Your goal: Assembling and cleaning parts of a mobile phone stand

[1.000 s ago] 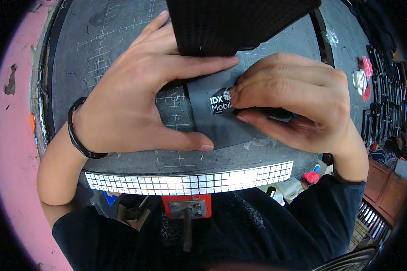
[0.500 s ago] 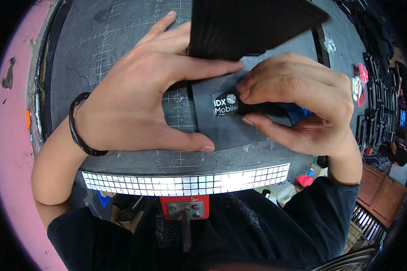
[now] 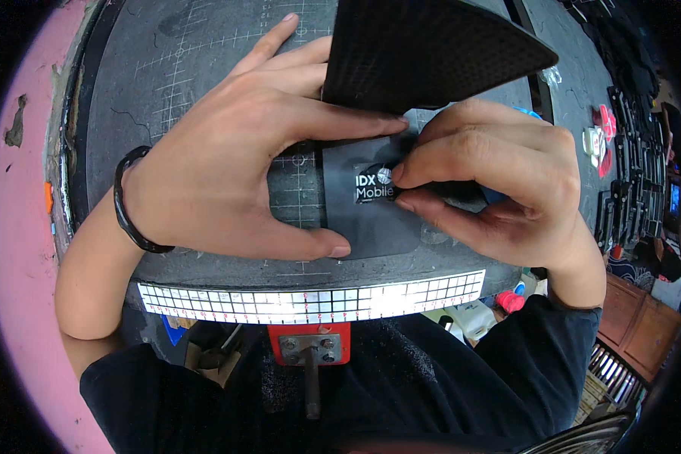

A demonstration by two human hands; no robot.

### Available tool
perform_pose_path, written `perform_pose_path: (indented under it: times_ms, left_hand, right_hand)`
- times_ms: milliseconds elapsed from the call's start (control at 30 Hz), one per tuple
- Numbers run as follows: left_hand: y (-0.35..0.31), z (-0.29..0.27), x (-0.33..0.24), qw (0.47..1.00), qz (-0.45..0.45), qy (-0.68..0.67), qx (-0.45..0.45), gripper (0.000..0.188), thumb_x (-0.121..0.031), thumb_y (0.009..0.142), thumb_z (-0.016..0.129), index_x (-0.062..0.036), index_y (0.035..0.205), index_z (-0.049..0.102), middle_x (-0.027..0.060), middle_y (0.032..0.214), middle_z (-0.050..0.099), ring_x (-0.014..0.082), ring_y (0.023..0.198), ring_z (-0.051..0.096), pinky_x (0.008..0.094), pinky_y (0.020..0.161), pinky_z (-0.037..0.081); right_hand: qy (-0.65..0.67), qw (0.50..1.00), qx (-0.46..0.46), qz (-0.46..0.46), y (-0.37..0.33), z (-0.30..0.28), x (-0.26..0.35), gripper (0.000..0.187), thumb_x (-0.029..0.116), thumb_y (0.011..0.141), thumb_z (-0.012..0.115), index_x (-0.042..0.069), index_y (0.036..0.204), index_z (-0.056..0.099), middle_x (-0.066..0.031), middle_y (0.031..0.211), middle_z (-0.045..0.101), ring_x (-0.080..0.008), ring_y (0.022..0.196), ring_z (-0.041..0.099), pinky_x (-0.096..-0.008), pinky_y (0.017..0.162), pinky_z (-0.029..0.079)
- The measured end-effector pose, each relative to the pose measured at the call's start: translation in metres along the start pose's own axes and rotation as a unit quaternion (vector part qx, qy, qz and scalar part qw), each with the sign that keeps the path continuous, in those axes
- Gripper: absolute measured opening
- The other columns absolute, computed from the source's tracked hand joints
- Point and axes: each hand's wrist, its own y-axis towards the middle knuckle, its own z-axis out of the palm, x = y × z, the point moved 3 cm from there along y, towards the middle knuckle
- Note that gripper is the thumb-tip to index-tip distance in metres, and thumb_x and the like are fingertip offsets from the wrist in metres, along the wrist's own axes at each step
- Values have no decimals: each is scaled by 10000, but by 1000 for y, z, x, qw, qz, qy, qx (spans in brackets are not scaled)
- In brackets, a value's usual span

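A flat dark grey panel [image 3: 378, 238] lies under both hands, with white lettering and a round mark under a small glossy film [image 3: 375, 193]. From its far side a black textured flap [image 3: 431, 57] stands up. My left hand [image 3: 227, 159] is spread open, thumb on the panel's near left corner and index finger along its far edge by the flap's foot. My right hand [image 3: 499, 166] is closed in a pinch, thumb and index finger meeting at the film's right edge. Its other fingers are curled, and the hand hides the panel's right side.
The panel rests on a grey worktop [image 3: 219, 268] with scratched grid lines. Along the near edge runs a white gridded ruler strip [image 3: 227, 303], above a red metal bracket [image 3: 310, 344]. Dark parts [image 3: 620, 189] and pink items [image 3: 605, 125] lie at the right.
My right fingertips have shifted slightly left and closed at the film's edge. The black flap has moved a little right and lower. My left hand has barely moved.
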Motion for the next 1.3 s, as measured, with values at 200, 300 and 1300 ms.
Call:
perform_pose_path:
  times_ms: [200, 300, 1300]
  left_hand:
    - [3, 9, -1, 994, -34, -100, 1, 917, -314, 572, 960, -18, 1390, 669, 206, 1230, 751, 330, 1060, 766, 384, 946, 596]
    - [10, 3, -11, 982, 76, -141, -105, 920, -306, 569, 963, -21, 1393, 667, 207, 1239, 747, 338, 1086, 757, 400, 988, 587]
    - [-4, 8, -2, 997, 23, 15, -77, 904, -347, 566, 983, -115, 1392, 697, 129, 1363, 698, 333, 1325, 599, 469, 1144, 426]
  right_hand:
    - [-5, 1000, -4, -15, 0, 5, 0, 294, -25, 624, 899, -15, 890, 772, -120, 815, 751, -251, 751, 742, -322, 644, 604]
    - [-20, 999, -5, -43, 0, 5, 0, 294, 5, 624, 904, -17, 884, 770, -121, 796, 750, -250, 735, 746, -325, 630, 611]
    - [-32, 995, 42, -85, 8, -3, -3, 314, 3, 682, 918, -41, 938, 741, -143, 813, 773, -231, 697, 769, -304, 610, 633]
